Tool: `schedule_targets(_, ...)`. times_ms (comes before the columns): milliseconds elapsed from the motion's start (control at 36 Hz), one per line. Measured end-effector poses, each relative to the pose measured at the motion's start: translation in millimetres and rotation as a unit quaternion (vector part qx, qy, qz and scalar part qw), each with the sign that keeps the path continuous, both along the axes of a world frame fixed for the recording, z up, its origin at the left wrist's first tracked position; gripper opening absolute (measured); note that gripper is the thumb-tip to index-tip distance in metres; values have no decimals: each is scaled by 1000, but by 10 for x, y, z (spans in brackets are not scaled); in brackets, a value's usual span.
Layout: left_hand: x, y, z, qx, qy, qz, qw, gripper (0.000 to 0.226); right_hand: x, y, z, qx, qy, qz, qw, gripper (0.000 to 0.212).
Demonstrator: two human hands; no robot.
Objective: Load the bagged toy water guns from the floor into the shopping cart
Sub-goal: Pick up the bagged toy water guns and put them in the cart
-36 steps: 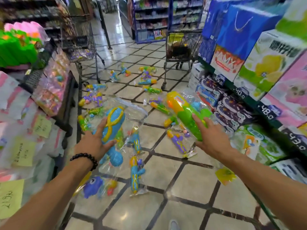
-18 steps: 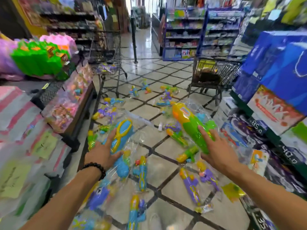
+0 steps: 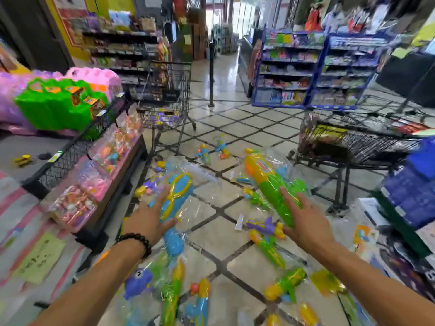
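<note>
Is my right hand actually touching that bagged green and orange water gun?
Touching. The head view shows the right hand with its fingers wrapped round the lower green end of the bagged green and orange water gun, held up off the floor.

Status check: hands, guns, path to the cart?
Left hand holds blue gun, right hand holds green gun. Cart ahead right. More bagged guns litter the floor between.

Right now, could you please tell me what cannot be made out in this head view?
- Left hand: fingertips hidden behind the blue water gun.
- Right shopping cart: contents blurred behind the mesh.
- Yellow price notes: writing blurred.
- Bottom-edge water guns: cut off.
</note>
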State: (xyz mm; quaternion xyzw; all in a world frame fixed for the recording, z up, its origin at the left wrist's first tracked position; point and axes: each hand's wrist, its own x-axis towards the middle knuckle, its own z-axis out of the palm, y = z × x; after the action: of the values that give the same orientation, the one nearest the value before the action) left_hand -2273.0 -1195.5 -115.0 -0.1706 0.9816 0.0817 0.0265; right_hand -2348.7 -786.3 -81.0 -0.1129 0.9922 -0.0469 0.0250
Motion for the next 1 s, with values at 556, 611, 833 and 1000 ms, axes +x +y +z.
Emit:
schedule_targets(556, -3694, -1185, 91, 10, 12, 121, 993, 102, -4772, -1512, 19, -35, -3, 116, 993, 119)
schedule_targets(611, -4036, -1406, 22, 15, 14, 131, 991, 102, -5165, -1758, -16, -27, 3, 129, 991, 119)
schedule_targets(833, -5766, -2352, -283, 4, 6, 115, 993, 99, -6798, -2831, -301, -11, -7, 153, 988, 125)
schedule_targets(1000, -7055, -3158, -163, 24, -9, 110, 994, 97, -8066, -3725, -107, 4, -3, 158, 987, 125)
